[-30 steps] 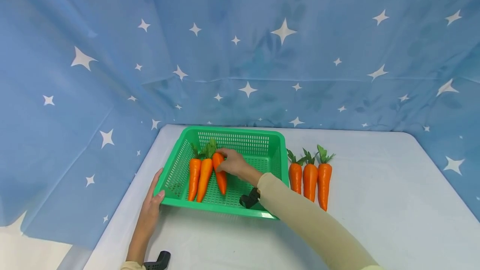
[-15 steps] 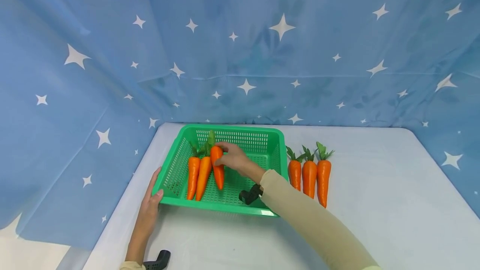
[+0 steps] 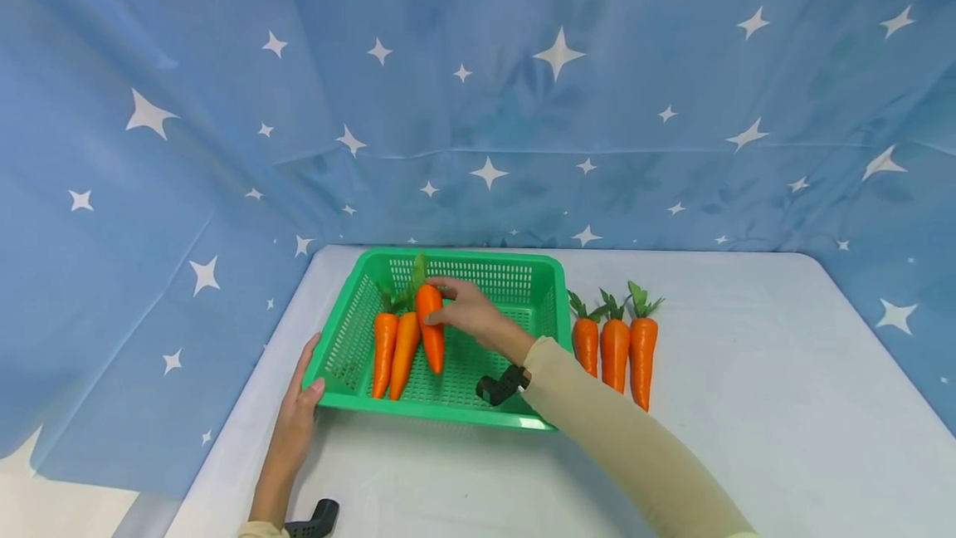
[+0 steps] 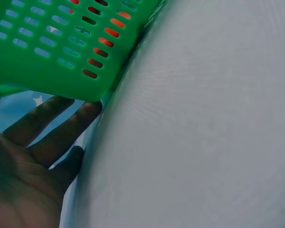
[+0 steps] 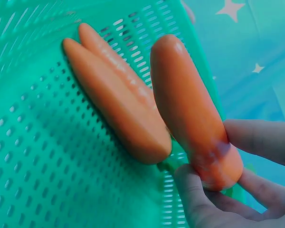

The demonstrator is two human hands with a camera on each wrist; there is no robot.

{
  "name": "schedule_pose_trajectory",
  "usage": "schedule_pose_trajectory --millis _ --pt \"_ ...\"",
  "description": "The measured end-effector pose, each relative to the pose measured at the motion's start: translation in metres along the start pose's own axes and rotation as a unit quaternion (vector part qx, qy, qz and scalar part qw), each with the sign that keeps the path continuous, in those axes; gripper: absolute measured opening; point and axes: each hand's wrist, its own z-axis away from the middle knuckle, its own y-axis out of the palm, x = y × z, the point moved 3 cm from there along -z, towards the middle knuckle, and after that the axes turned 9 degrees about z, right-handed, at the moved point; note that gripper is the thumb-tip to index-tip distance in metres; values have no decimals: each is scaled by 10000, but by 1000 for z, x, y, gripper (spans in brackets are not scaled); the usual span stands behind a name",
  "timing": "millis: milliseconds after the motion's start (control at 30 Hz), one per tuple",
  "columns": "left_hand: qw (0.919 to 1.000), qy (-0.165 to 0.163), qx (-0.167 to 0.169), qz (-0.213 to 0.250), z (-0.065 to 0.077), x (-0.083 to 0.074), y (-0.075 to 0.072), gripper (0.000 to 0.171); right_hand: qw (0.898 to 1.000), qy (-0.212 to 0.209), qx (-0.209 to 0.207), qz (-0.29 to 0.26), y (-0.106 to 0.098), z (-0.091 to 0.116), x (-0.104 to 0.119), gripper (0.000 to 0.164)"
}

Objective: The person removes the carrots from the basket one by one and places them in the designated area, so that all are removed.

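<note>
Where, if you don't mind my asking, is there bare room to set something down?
The widest bare patch of table lies right of the three loose carrots. Another lies nearer, between the basket, the left forearm and the right sleeve. The basket's left half is crowded: two carrots lie there, with a third carrot in the right hand.

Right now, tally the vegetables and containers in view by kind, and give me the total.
Carrots: 6 (1 in the right hand, 2 lying in the basket, 3 on the table)
Basket: 1
Total: 7
</note>
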Motion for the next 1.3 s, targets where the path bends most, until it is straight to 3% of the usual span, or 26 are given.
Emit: schedule_pose_trajectory --millis 367,767,1300 --pt "10000 -13 3 -21 1 0 -1 63 9990 -102 -116 -423 -10 5 10 73" --pt "9998 -177 -45 -5 4 4 -6 62 9981 -225 -270 -511 -26 16 20 72" --pt "9999 -103 76 29 -1 3 -2 63 9965 -337 -511 -568 -72 45 19 73"
